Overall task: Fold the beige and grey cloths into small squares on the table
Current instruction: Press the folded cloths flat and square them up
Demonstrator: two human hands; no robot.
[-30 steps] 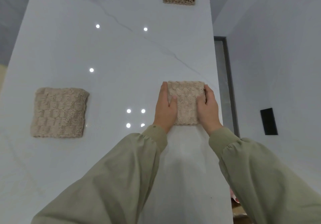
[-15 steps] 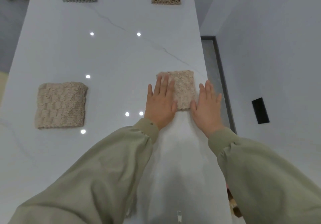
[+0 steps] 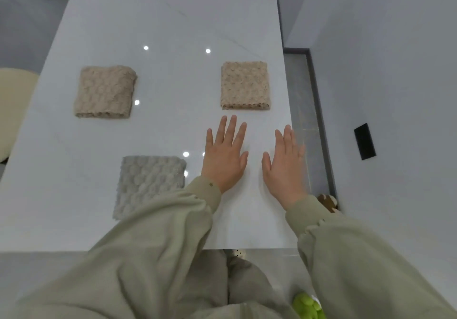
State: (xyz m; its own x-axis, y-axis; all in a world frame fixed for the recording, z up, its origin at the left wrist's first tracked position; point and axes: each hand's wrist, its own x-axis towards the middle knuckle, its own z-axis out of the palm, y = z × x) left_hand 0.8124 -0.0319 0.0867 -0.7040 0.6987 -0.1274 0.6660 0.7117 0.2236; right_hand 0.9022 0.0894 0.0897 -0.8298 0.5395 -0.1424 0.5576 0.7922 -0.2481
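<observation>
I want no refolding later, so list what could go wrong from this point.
1. The left sleeve overlaps a corner of the near grey cloth in this view. If they touch, pulling the arm back might drag a fold open.
2. The right-hand beige cloth lies near the right edge of the table. A careless nudge from the open right hand could push it over.

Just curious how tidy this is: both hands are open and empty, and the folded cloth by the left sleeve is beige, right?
Not quite: in the head view the folded cloth by the left sleeve is grey, not beige. The left hand and right hand are indeed open and empty.
</observation>
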